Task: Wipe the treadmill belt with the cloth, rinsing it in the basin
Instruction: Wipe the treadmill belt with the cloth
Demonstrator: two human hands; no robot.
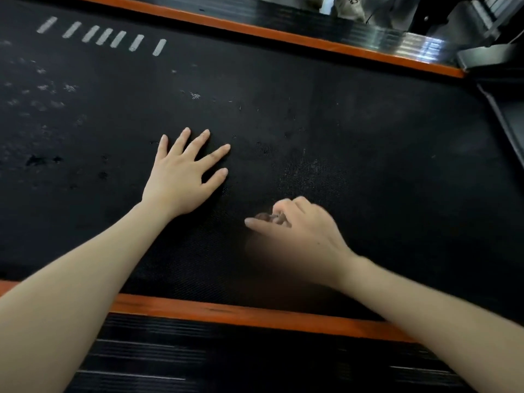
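The black treadmill belt (354, 131) fills most of the view, with dusty pale specks on its left part and a wet-looking patch near the middle. My left hand (181, 177) lies flat on the belt with fingers spread. My right hand (300, 231) is on the belt to the right of it, blurred, with fingers curled round a small brownish wad of cloth (268, 217), of which only a bit shows between thumb and fingers. No basin is in view.
Orange trim strips run along the belt's far edge (283, 35) and near edge (255, 316). A black ribbed side rail (226, 361) lies nearest me. White dash marks (105, 36) sit at the far left. A person's shoes (347, 5) stand beyond the far rail.
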